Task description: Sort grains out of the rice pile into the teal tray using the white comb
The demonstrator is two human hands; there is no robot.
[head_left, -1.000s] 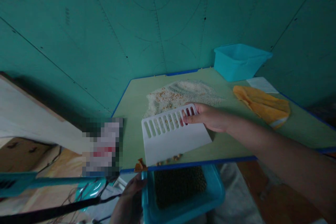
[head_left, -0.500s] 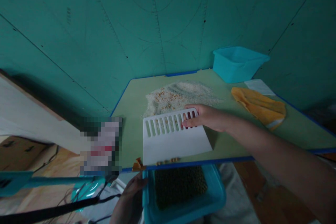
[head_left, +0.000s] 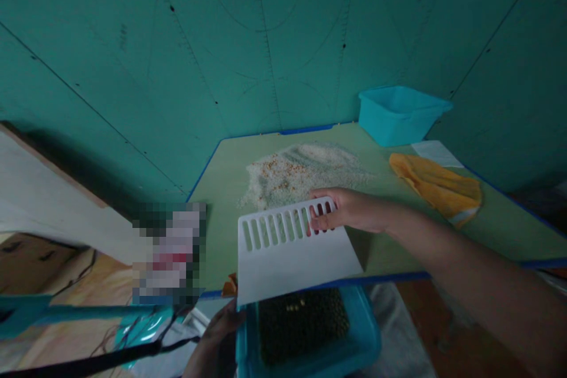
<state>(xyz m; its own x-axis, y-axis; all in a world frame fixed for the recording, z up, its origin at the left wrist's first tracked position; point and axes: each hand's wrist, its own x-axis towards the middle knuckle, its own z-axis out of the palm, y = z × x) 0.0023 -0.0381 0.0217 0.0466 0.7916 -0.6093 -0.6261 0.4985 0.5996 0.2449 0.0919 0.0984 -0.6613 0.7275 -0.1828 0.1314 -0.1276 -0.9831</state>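
Note:
My right hand (head_left: 349, 211) grips the slotted top edge of a white plastic scraper (head_left: 287, 254), fingers through the slots. The scraper's lower edge overhangs the table's blue front rim (head_left: 390, 277). Below the rim, my left hand (head_left: 212, 336) holds the left side of a blue tub (head_left: 363, 331) filled with dark green beans; a few yellowish grains lie on top of them. Behind the scraper a spread of white rice mixed with brownish grains (head_left: 301, 171) covers the green tabletop.
An empty blue tub (head_left: 398, 113) stands at the back right, with an orange cloth (head_left: 438, 186) and a white sheet (head_left: 436, 152) beside it. A small orange scrap (head_left: 229, 287) sits at the front edge. Teal walls close the back. Black cable and a teal object lie lower left.
The scraper slid toward me until its lower edge passed over the table rim. The grains that lay at the front edge dropped into the tub below.

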